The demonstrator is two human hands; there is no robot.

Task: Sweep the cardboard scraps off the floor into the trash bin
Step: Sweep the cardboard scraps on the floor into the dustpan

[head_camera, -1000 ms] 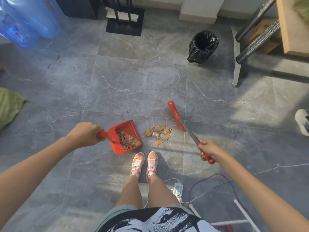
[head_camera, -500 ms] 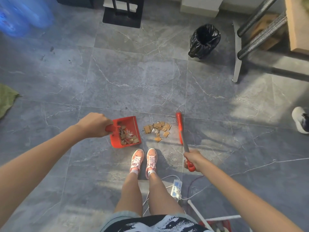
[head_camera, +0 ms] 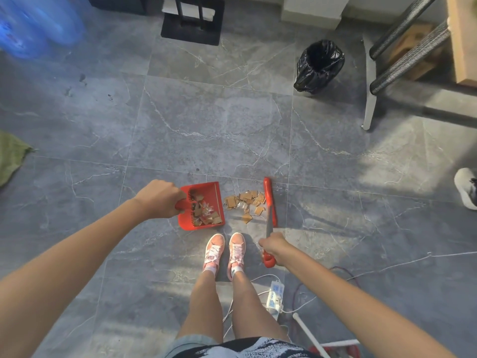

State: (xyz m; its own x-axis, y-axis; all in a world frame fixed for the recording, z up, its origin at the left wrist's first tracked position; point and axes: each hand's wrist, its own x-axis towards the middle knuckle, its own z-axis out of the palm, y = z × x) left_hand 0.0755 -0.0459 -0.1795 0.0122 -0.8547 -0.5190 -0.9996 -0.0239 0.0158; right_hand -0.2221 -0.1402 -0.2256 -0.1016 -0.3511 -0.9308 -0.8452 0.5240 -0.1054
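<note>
On a grey tiled floor [head_camera: 206,125], at about eleven o'clock from the person's pink shoes [head_camera: 224,250], the left hand [head_camera: 157,198] curls tightly round the handle of a red dustpan [head_camera: 206,202]. The pan's mouth faces three o'clock, and its tray already carries a share of the cardboard scraps [head_camera: 205,214]. Just beside the pan's lip, at twelve o'clock from the shoes, a loose heap [head_camera: 246,202] of the same pieces lies on the tile. Against the heap's far side, at one o'clock, stands the red brush head [head_camera: 269,201]. Its thin shaft runs back to the right hand [head_camera: 275,245], which is wrapped round the red grip. Well apart, high at one o'clock, the black-lined trash bin [head_camera: 320,67] stands open near a desk leg [head_camera: 369,112]. The job looks roughly half done, with the second batch about to be gathered. The next move calls for a short stroke toward nine o'clock, the pan's lip pressed flat so nothing slides under it, then a level carry to the bin.
</note>
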